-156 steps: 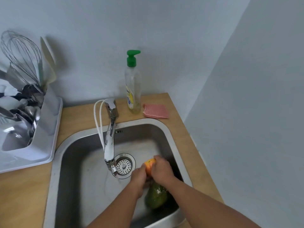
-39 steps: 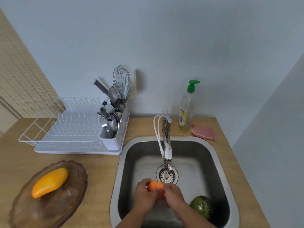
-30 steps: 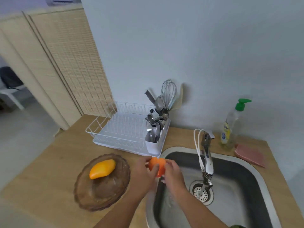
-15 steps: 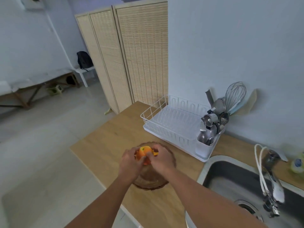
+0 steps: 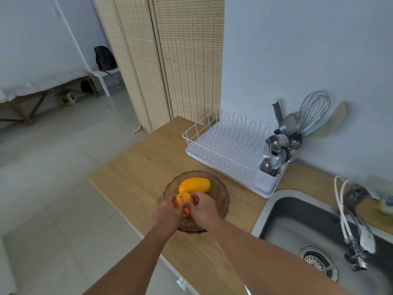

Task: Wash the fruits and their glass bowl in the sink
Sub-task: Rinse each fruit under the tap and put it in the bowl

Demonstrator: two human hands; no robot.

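A brownish glass bowl (image 5: 221, 189) stands on the wooden counter left of the sink (image 5: 276, 211). A yellow mango (image 5: 194, 185) lies in its far half. Both hands are low over the bowl's near half with a small orange fruit (image 5: 183, 200) held between them: my left hand (image 5: 164, 213) cups its left side, my right hand (image 5: 204, 208) its right side. Whether the fruit touches the bowl is hidden by the fingers. The green fruit seen earlier in the sink is out of view.
A white dish rack (image 5: 227, 145) with a cutlery holder and whisk (image 5: 280, 150) stands behind the bowl against the wall. The tap (image 5: 357, 222) leans over the sink, above the drain (image 5: 318, 262). The counter's left edge (image 5: 119, 199) drops to a tiled floor.
Both hands carried the orange fruit from under the tap in the sink leftward to the bowl and lowered it beside the mango. The view swung left with them.
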